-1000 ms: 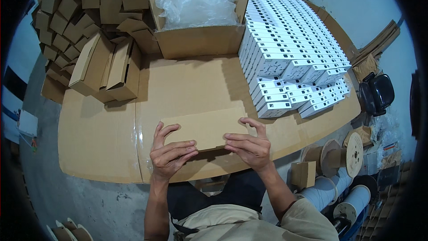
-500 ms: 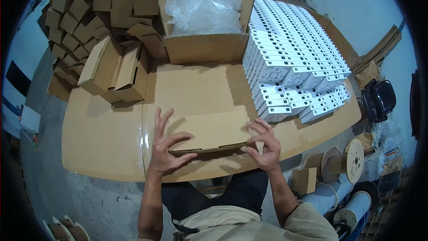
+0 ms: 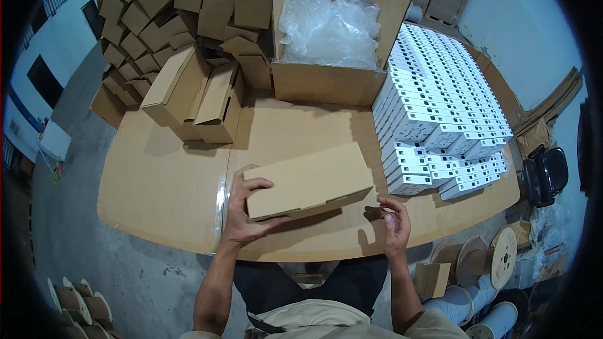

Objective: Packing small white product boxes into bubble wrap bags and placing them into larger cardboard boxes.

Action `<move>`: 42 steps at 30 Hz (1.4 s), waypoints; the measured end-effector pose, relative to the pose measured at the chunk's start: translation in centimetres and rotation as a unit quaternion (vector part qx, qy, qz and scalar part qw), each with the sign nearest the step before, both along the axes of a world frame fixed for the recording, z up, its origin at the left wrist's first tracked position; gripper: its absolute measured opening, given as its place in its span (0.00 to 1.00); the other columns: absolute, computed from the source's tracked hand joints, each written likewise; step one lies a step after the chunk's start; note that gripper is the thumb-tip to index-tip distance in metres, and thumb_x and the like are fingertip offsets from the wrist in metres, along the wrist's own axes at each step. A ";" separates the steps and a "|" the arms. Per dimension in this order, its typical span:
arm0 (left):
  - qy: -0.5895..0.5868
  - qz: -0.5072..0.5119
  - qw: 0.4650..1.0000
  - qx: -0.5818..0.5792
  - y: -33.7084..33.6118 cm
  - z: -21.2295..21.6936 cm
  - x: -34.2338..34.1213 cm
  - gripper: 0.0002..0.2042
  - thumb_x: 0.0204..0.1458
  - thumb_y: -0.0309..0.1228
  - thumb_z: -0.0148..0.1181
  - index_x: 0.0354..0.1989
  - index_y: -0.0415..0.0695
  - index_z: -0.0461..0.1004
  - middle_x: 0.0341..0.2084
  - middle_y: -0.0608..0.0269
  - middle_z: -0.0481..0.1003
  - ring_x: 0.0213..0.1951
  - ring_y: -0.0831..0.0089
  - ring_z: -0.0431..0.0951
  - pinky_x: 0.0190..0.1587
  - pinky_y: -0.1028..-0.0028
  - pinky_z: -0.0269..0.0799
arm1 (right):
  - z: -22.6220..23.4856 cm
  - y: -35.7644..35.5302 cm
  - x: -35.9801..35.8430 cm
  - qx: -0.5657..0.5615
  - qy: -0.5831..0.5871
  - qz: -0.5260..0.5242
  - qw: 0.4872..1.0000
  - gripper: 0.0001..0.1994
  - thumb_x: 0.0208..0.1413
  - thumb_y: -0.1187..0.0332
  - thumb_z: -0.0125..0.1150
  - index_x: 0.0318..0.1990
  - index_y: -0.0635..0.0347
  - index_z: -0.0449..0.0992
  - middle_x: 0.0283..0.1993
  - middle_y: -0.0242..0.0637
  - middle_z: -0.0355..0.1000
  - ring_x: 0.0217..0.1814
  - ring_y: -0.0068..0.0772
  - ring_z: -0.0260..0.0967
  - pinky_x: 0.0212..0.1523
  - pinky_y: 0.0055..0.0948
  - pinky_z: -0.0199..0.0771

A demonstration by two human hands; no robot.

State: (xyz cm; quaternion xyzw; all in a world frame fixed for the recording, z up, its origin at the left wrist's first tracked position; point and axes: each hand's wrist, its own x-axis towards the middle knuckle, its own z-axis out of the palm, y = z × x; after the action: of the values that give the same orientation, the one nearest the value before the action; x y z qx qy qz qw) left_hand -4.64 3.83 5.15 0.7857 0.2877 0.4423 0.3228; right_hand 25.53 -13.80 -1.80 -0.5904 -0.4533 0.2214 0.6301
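Honestly, left hand [image 3: 242, 213] alone clamps the carton [image 3: 308, 179], right hand [image 3: 394, 231] half-open, empty: lopsided grip could slip by the front desk [image 3: 163, 188] edge.

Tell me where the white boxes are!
In the head view, the white boxes stand at right on the table, beyond the right hand, beside the big open box.

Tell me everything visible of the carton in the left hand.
The carton is long, plain brown and looks like cardboard; its top is closed, with a thin seam along the near edge. It is angled over the table, right end farther away; whether lifted is unclear. The left hand grips its left end; the right hand is apart.
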 end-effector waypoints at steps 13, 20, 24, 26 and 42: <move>-0.013 0.301 0.942 0.146 4.8 9.2 -15.9 0.33 0.33 0.33 0.82 0.50 0.41 0.72 0.50 0.57 0.69 0.57 0.58 0.69 0.60 0.61 0.65 | -1.2 -0.6 -0.1 -0.060 -0.007 -0.037 0.997 0.14 0.65 0.71 0.51 0.55 0.69 0.69 0.50 0.41 0.69 0.54 0.32 0.69 0.57 0.33 0.70; -0.045 0.478 0.847 0.227 8.4 11.0 -29.1 0.31 0.38 0.30 0.80 0.52 0.40 0.72 0.52 0.58 0.68 0.54 0.64 0.71 0.59 0.65 0.67 | -1.6 0.1 -0.7 -0.055 -0.056 0.006 0.997 0.14 0.66 0.67 0.53 0.53 0.66 0.69 0.47 0.40 0.70 0.50 0.31 0.68 0.55 0.32 0.69; -0.046 0.538 0.804 0.250 13.2 8.8 -34.0 0.29 0.38 0.32 0.81 0.51 0.41 0.74 0.49 0.57 0.71 0.55 0.62 0.72 0.58 0.65 0.69 | -2.4 -0.1 -0.1 -0.061 -0.048 -0.019 0.997 0.12 0.64 0.68 0.52 0.49 0.67 0.70 0.45 0.41 0.68 0.49 0.33 0.67 0.54 0.32 0.69; -0.031 0.562 0.781 0.269 15.6 7.2 -36.3 0.30 0.37 0.35 0.82 0.49 0.42 0.75 0.47 0.57 0.73 0.53 0.61 0.73 0.57 0.65 0.70 | -2.4 -0.6 0.5 -0.127 -0.138 -0.014 0.982 0.21 0.63 0.59 0.60 0.57 0.64 0.71 0.54 0.46 0.72 0.57 0.42 0.70 0.61 0.41 0.68; 0.044 0.643 0.755 0.124 25.7 -3.8 -40.1 0.30 0.33 0.37 0.82 0.48 0.48 0.75 0.46 0.59 0.70 0.50 0.60 0.72 0.52 0.62 0.71 | -0.5 0.1 -1.3 -0.128 -0.171 0.014 0.977 0.21 0.66 0.58 0.55 0.55 0.68 0.70 0.50 0.47 0.72 0.53 0.42 0.71 0.56 0.40 0.71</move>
State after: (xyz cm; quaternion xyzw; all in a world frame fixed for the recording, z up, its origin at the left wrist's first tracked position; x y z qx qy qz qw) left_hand -44.78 29.57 1.34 0.4674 0.6814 0.5428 -0.1504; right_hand 24.20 -13.75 -2.31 -0.6890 -0.5304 0.1819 0.4592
